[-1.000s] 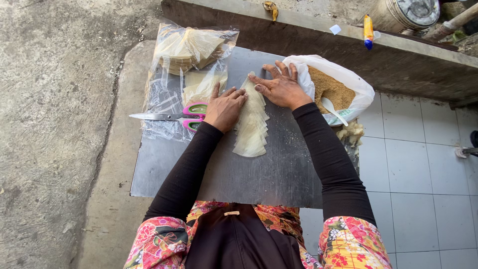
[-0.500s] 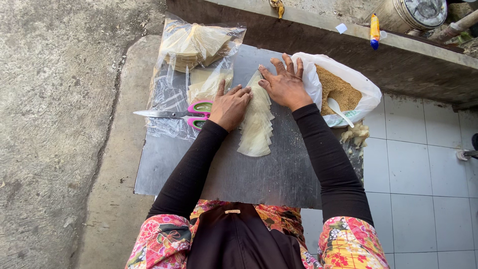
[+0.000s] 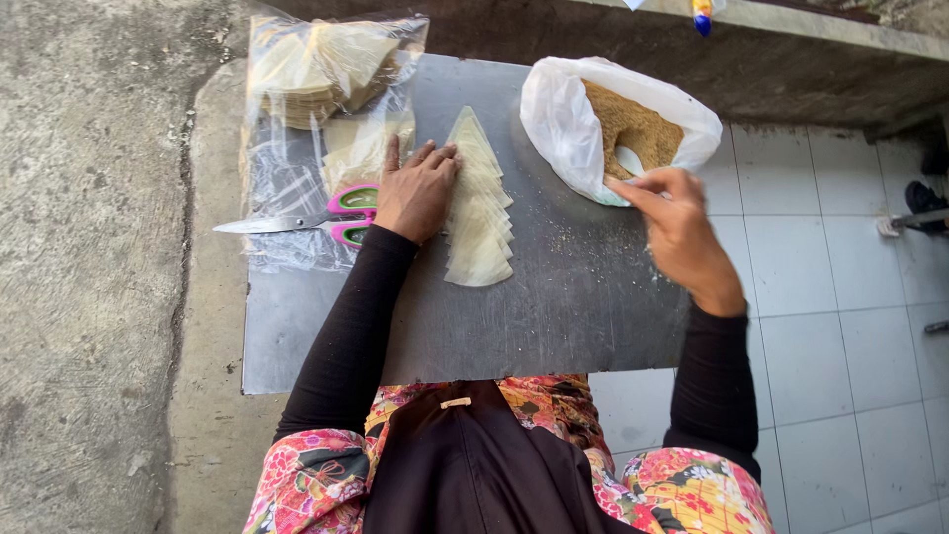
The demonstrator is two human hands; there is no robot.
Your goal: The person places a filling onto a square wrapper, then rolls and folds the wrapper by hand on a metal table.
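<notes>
A fanned row of pale triangular wrappers (image 3: 477, 213) lies on the grey metal board (image 3: 554, 307). My left hand (image 3: 415, 190) rests flat on the board with its fingertips against the left edge of the wrappers. My right hand (image 3: 677, 222) hovers at the near rim of a white plastic bag (image 3: 559, 119). Its fingers are loosely curled and point into the bag, and nothing shows in them. The bag holds brown crumbly filling (image 3: 633, 124) and a pale spoon-like piece (image 3: 629, 160).
Pink-handled scissors (image 3: 316, 218) lie just left of my left hand on a clear plastic sheet (image 3: 282, 178). A stack of more wrappers (image 3: 321, 69) sits in plastic at the board's far left. Rough concrete lies to the left, white floor tiles to the right, and a concrete ledge behind.
My right hand left the wrappers and moved right to the white bag. My left hand stayed by the wrappers. The camera view came closer.
</notes>
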